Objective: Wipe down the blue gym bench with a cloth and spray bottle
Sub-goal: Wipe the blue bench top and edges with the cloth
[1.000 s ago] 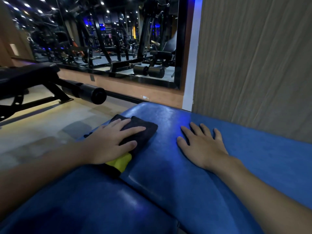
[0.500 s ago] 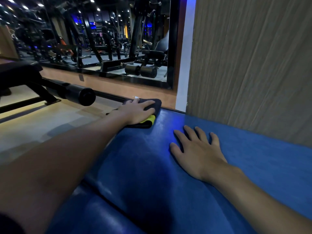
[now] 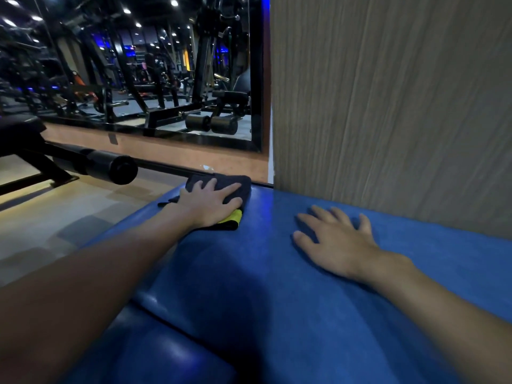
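Two hands down: left hand [image 3: 210,202] fingers spread flat, pressing cloth [image 3: 235,184] at frame centre, far end of blue bench [image 3: 277,300]; right hand [image 3: 332,239] splayed on the surface. Cloth looks soft, light, likely bunches: palm its middle.

Cloth [image 3: 236,180] under left hand [image 3: 211,201] at far end of bench [image 3: 277,289], right hand [image 3: 335,243] nearer, wall [image 3: 388,106] seemingly just beside

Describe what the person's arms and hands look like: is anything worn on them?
The left hand and the right hand are bare: no gloves, rings or watch show. The left forearm and the right forearm are bare too, with no sleeve in view. The dim light hides any small marks.
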A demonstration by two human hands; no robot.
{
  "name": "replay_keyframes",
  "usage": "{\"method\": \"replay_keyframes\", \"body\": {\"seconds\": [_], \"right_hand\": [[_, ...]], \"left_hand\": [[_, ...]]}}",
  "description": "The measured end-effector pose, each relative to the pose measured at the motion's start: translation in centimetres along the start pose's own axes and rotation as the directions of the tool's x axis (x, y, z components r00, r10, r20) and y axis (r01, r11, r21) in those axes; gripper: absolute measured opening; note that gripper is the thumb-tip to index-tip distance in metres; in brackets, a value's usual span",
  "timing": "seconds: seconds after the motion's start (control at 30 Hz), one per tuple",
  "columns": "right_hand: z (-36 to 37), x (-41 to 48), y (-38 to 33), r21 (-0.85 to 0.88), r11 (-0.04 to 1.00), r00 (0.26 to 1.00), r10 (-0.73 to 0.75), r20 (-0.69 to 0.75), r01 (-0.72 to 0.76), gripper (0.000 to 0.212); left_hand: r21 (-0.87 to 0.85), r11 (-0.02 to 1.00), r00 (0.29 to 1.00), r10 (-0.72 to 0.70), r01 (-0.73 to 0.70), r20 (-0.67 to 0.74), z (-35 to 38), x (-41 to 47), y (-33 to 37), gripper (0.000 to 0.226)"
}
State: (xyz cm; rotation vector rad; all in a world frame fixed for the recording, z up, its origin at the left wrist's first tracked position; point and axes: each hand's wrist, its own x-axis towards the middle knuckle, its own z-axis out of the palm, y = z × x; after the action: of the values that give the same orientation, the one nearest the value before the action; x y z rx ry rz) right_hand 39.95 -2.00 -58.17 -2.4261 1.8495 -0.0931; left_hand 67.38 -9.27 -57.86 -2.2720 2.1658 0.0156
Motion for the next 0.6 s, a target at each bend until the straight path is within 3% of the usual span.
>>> {"method": "replay_keyframes", "body": {"seconds": [0.1, 0.33, 0.4, 0.5, 0.6], "right_hand": [[0.6, -1.4, 2.2, -0.023, 0.993, 0.992, 0.116, 0.053, -0.115, 0.067], [-0.6, -2.3, 4.3, 0.047, 0.998, 0.999, 0.038, 0.021, -0.039, 0.062], [-0.7, -3.5, 6.4, -0.012, 0.995, 0.994, 0.104, -0.022, -0.104, 0.062], [-0.3, -4.9, 7.8, -0.035, 0.975, 0.975, 0.220, 0.039, -0.218, 0.067], [0.1, -5.1, 7.6, -0.025, 0.976, 0.974, 0.219, 0.058, -0.218, 0.070]], "left_hand": [[-0.013, 1.000, 1.000, 0.018, -0.018, 0.005, -0.2, -0.4, 1.6, 0.058], [-0.017, 0.998, 0.998, 0.061, -0.061, 0.000, 0.1, -0.9, 6.3, 0.057], [-0.008, 0.997, 0.997, 0.075, -0.075, 0.000, 0.1, -1.2, 7.5, 0.057], [-0.012, 0.996, 0.996, 0.093, -0.093, 0.008, 0.1, -1.6, 9.0, 0.056], [-0.011, 0.994, 0.994, 0.112, -0.112, 0.000, 0.2, -2.4, 10.9, 0.056]]}}
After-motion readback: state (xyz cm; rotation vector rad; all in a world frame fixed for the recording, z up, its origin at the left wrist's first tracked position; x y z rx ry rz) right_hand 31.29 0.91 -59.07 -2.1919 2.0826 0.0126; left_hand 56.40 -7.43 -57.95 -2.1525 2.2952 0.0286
